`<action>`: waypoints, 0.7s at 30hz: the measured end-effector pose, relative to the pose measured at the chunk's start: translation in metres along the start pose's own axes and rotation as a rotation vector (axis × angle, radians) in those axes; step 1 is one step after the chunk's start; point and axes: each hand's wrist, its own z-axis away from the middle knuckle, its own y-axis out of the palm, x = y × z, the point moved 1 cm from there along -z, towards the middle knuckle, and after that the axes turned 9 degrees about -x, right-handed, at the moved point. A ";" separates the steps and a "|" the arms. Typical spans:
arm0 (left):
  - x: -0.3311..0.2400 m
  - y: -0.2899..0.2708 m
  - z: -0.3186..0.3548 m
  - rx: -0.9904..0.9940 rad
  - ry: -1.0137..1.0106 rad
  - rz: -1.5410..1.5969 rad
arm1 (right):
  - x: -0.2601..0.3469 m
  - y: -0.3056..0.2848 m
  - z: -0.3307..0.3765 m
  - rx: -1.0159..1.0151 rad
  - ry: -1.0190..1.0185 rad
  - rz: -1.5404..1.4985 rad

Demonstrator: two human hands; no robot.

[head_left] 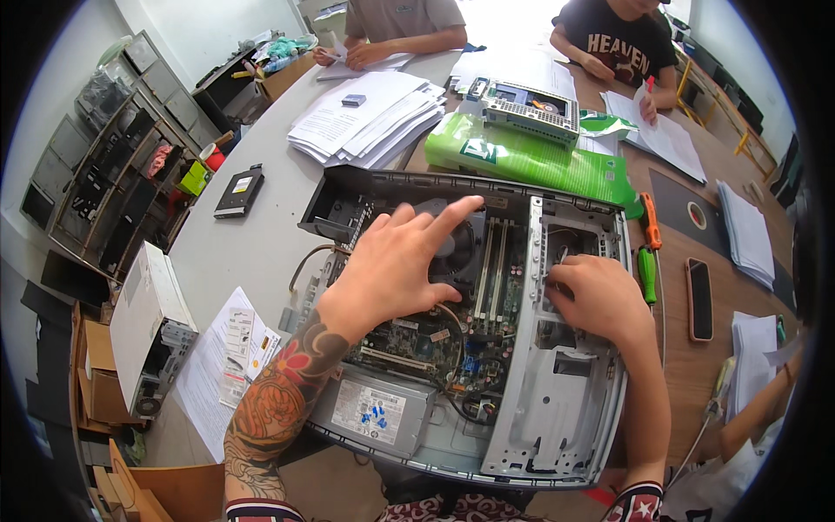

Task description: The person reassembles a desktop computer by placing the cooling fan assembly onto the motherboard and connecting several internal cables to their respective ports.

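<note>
An opened desktop computer case (435,180) lies flat on the table before me, its circuit board and parts bare. Over its black cooling fan (452,254) hovers my left hand (396,261), fingers spread and holding nothing. My right hand (600,291) reaches into the metal drive bracket (557,404) on the case's right side. Its fingers are curled and closed at the bay opening; what they pinch, if anything, is hidden. Pale memory slots (493,270) run between the hands. A silver power supply (370,413) sits at the near left, by loose cables (457,383).
An optical drive (237,193) and a white computer case (152,326) stand to the left. Behind are paper stacks (365,113) and a green bag (539,174) under a metal unit (531,109). Screwdrivers (646,274) and a phone (699,300) lie right. Other people sit around the table.
</note>
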 end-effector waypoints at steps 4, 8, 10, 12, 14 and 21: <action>-0.018 0.009 0.000 0.125 -0.197 -0.070 | -0.002 -0.001 0.001 -0.002 0.007 0.000; -0.013 0.008 0.004 -0.178 0.124 -0.112 | -0.002 0.001 0.001 -0.015 -0.007 -0.012; -0.008 0.008 0.003 -0.243 0.160 -0.076 | -0.002 0.001 0.001 -0.014 -0.007 -0.011; -0.003 0.010 0.002 -0.253 0.164 -0.033 | -0.001 0.000 0.000 -0.015 -0.009 -0.012; -0.003 0.006 0.002 -0.262 0.166 0.007 | -0.001 -0.001 0.000 0.007 0.002 -0.004; 0.001 0.006 0.001 -0.180 0.089 -0.008 | -0.002 0.000 0.001 0.004 0.003 -0.011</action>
